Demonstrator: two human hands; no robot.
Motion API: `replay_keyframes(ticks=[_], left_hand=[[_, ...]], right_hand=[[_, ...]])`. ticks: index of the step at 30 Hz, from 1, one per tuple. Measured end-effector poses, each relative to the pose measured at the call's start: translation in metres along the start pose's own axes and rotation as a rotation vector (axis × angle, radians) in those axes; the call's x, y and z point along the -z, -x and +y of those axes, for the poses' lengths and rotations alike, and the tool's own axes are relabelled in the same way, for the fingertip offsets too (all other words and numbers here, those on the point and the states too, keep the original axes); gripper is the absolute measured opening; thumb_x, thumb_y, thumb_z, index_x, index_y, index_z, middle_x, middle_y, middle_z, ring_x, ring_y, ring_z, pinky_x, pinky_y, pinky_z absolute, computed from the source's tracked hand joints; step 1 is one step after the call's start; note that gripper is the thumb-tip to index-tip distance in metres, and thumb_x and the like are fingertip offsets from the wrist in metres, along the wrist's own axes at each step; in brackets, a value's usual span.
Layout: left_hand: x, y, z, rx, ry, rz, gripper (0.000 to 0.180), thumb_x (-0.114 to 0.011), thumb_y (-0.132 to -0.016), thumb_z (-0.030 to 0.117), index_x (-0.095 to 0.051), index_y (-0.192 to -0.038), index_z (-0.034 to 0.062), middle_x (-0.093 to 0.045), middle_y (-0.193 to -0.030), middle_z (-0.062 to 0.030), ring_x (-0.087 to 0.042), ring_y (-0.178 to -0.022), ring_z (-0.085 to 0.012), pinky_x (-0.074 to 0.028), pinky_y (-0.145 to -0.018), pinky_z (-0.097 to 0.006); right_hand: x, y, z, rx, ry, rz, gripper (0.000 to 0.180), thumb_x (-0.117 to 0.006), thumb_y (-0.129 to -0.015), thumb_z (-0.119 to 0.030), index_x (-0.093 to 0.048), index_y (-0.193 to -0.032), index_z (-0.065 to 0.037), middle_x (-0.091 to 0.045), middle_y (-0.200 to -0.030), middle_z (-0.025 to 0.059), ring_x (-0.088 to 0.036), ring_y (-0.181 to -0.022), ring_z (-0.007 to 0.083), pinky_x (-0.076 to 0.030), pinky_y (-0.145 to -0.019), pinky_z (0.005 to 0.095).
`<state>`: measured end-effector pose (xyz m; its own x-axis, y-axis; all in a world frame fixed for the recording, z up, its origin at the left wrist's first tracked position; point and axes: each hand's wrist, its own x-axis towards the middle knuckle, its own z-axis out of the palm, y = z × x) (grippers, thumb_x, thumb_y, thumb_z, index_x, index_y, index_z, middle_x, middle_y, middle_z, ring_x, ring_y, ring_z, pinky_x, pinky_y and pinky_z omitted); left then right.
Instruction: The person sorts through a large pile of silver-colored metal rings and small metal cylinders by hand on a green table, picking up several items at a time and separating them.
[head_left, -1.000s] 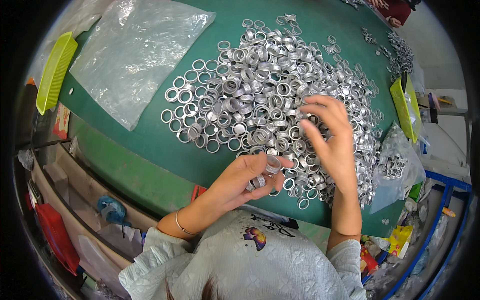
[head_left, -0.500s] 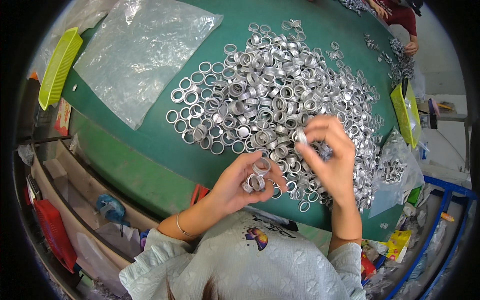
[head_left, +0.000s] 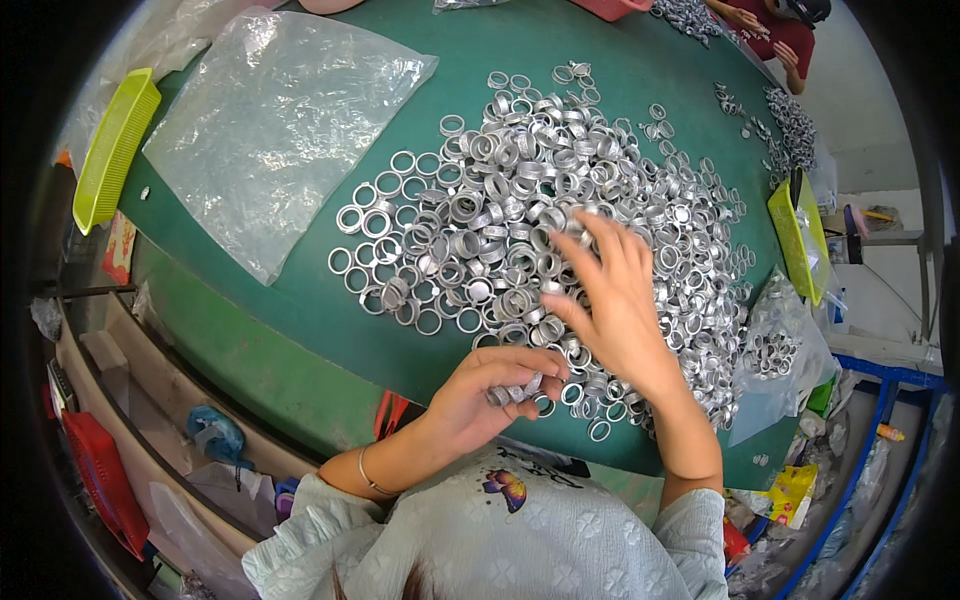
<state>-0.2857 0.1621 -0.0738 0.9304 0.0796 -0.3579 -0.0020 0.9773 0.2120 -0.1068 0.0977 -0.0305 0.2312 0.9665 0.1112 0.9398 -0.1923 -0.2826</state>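
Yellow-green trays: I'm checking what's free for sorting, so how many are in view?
2. One yellow-green tray lies at the table's left edge beside the clear plastic bag; the other tray sits at the right edge past the pile of metal rings. Others may be hidden.

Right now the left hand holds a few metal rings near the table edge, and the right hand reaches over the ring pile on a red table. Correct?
Not quite: the table is green, not red, as the head view shows. The rest stands: the left hand holds a few metal rings near the table edge, and the right hand reaches over the ring pile.
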Motion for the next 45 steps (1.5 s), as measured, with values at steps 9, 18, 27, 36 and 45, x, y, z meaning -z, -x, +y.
replay_keyframes(ticks=[9,18,27,36,45], left_hand=[[0.015,-0.005,0.001,-0.058,0.032,-0.184,0.028,-0.049,-0.095,0.023,-0.064,-0.102,0.0000,-0.055,-0.085,-0.0127,-0.053,-0.069,-0.0174,-0.041,-0.050,-0.025],[-0.005,-0.004,0.008,-0.090,-0.094,-0.148,0.044,-0.055,-0.090,0.009,-0.044,-0.133,0.0011,-0.059,-0.108,-0.0107,-0.052,-0.068,-0.0118,-0.039,-0.052,-0.021],[0.002,-0.007,0.007,-0.101,-0.208,-0.199,0.030,-0.046,-0.096,0.014,-0.053,-0.121,-0.0014,-0.057,-0.072,-0.0065,-0.048,-0.058,-0.0080,-0.035,-0.046,-0.020],[-0.004,-0.012,0.006,-0.071,-0.253,-0.179,0.034,-0.044,-0.097,0.016,-0.048,-0.127,0.0002,-0.058,-0.078,-0.0088,-0.046,-0.058,-0.0076,-0.037,-0.046,-0.020],[-0.009,-0.014,0.015,-0.119,-0.233,-0.134,0.060,-0.050,-0.095,0.015,-0.017,-0.145,0.0067,-0.048,-0.128,-0.0201,-0.050,-0.062,-0.0097,-0.043,-0.053,-0.022]], right_hand=[[0.016,0.007,0.011,0.009,-0.200,0.071,0.016,-0.072,-0.075,-0.016,-0.064,-0.083,-0.005,-0.058,-0.097,0.0053,-0.051,-0.106,0.0257,-0.035,-0.087,0.0399],[-0.005,-0.025,0.004,0.002,0.015,0.217,0.014,-0.070,-0.070,-0.011,-0.062,-0.080,-0.005,-0.056,-0.088,0.0059,-0.051,-0.090,0.0255,-0.035,-0.082,0.0385],[0.020,-0.010,0.022,-0.246,0.086,0.423,0.015,-0.071,-0.074,-0.012,-0.061,-0.081,-0.004,-0.057,-0.098,0.0090,-0.051,-0.094,0.0252,-0.035,-0.082,0.0369],[-0.005,-0.024,0.006,-0.074,0.052,0.213,0.017,-0.072,-0.069,-0.012,-0.061,-0.077,-0.002,-0.055,-0.102,0.0095,-0.048,-0.105,0.0280,-0.031,-0.091,0.0440],[0.019,0.012,0.003,-0.076,-0.123,0.330,0.018,-0.071,-0.066,-0.006,-0.059,-0.080,-0.004,-0.059,-0.099,0.0095,-0.054,-0.101,0.0294,-0.035,-0.087,0.0409]])
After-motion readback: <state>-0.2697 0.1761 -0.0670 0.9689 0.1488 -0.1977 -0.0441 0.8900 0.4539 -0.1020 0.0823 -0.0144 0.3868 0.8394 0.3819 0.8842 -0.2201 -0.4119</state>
